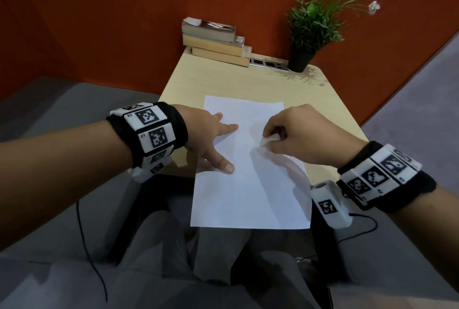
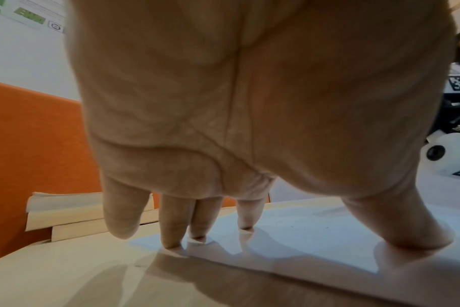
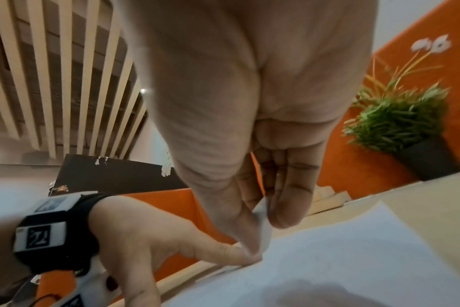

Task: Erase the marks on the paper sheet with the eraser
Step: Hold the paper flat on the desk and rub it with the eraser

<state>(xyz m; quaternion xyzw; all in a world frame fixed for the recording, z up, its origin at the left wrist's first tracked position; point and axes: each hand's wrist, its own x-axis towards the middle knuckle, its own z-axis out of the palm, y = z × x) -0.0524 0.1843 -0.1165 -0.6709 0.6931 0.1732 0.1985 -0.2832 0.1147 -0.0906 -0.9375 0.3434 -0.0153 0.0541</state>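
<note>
A white paper sheet (image 1: 248,192) lies on the small light wooden table (image 1: 223,80), its near end hanging over the table's front edge. Faint pencil marks (image 1: 242,143) show near its middle. My left hand (image 1: 211,135) is spread flat, and its straight fingers (image 2: 171,232) and thumb (image 2: 407,228) press the sheet's left side (image 2: 315,234). My right hand (image 1: 293,132) pinches a small white eraser (image 1: 268,140) between thumb and fingers, its tip down on the sheet right of the marks. In the right wrist view the eraser (image 3: 263,224) sits between thumb and fingers over the paper (image 3: 355,259).
A stack of three books (image 1: 216,43) lies at the table's far left corner, a grey socket strip (image 1: 269,63) beside it. A potted green plant (image 1: 310,33) stands at the far right corner. An orange wall is behind. My grey-clad legs are below the table.
</note>
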